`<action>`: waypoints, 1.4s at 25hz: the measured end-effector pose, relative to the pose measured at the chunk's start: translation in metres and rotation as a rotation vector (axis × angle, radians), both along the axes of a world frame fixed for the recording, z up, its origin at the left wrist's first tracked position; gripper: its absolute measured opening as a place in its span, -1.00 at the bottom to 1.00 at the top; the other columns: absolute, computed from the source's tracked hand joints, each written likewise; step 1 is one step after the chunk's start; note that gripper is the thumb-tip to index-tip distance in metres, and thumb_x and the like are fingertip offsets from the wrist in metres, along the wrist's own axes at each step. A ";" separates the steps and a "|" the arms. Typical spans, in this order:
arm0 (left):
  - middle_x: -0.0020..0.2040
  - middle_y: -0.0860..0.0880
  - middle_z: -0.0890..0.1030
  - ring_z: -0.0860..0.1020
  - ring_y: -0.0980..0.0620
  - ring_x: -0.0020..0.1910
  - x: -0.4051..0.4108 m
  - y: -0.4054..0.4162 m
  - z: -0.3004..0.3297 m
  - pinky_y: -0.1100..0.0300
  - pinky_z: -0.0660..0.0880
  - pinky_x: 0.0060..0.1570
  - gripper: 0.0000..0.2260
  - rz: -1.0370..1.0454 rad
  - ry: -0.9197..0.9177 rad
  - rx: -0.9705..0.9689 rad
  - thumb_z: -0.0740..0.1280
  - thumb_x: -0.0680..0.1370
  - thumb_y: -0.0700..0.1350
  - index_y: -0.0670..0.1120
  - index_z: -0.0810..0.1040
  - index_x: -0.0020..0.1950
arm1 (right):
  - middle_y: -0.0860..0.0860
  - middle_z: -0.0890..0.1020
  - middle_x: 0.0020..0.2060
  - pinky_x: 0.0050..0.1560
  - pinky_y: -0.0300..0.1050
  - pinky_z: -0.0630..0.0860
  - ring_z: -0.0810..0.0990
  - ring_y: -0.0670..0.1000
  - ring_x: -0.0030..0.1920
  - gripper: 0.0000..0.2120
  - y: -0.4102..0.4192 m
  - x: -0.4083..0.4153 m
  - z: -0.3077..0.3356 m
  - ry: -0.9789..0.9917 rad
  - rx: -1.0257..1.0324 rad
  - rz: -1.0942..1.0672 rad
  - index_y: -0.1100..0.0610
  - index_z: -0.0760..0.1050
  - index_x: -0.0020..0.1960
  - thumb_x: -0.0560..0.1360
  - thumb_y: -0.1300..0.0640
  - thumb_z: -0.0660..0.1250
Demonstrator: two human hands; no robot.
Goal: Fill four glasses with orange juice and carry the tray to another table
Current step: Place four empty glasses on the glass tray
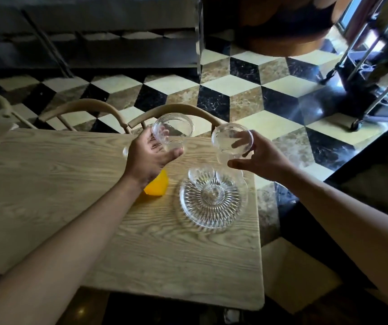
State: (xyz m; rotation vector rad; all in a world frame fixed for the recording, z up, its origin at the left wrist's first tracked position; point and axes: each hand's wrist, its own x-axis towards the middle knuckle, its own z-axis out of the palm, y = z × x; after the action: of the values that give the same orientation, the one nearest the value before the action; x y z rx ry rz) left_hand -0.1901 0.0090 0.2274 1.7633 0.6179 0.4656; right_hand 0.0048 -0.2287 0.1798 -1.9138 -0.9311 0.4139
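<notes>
wooden table [47,184] | left hand [150,158] grips glass [173,130] | right hand [262,160] grips second glass [231,139]

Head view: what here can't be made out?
- Juice container: mostly hidden under the left hand and forearm; shape and fill level unclear.
- Glasses on the tray: clear on clear; one reads, the count is uncertain.
- Glass in the right hand: base hidden behind its rim and fingers.

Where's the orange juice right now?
In the head view, the orange juice sits on the wooden table, left of the glass tray, partly hidden under the left hand.
</notes>
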 end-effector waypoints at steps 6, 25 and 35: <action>0.36 -0.15 0.61 0.60 -0.10 0.36 -0.037 -0.040 -0.059 -0.09 0.51 0.44 -0.13 0.038 0.117 -0.067 0.67 0.16 0.15 -0.16 0.49 0.37 | -0.10 0.67 0.11 -0.07 -0.05 0.57 0.62 0.11 0.00 -0.31 -0.044 -0.046 -0.050 0.093 0.011 -0.030 -0.20 0.48 0.21 0.18 -0.40 0.59; 0.33 -0.06 0.60 0.58 0.47 0.14 -0.043 -0.048 -0.193 0.46 0.53 0.15 -0.31 -0.125 0.304 -0.119 0.67 0.33 -0.27 0.01 0.46 0.37 | -0.08 0.64 0.22 0.28 0.08 0.56 0.61 -0.01 0.23 -0.33 -0.042 -0.103 -0.160 0.204 -0.149 -0.278 0.05 0.51 0.35 0.31 0.04 0.66; 0.33 -0.08 0.61 0.59 0.39 0.20 -0.035 -0.044 -0.209 0.36 0.54 0.26 -0.28 -0.144 0.315 -0.222 0.65 0.33 -0.36 -0.09 0.47 0.42 | -0.09 0.63 0.21 0.27 0.07 0.54 0.61 0.18 0.14 -0.32 -0.039 -0.105 -0.169 0.234 -0.184 -0.314 0.03 0.49 0.36 0.32 0.11 0.68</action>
State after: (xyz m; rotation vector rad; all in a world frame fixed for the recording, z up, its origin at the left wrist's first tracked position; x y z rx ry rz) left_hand -0.2256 -0.0348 0.0189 1.6650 0.7269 0.0155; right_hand -0.1000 -0.2680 0.0106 -2.0819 -0.4425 0.5353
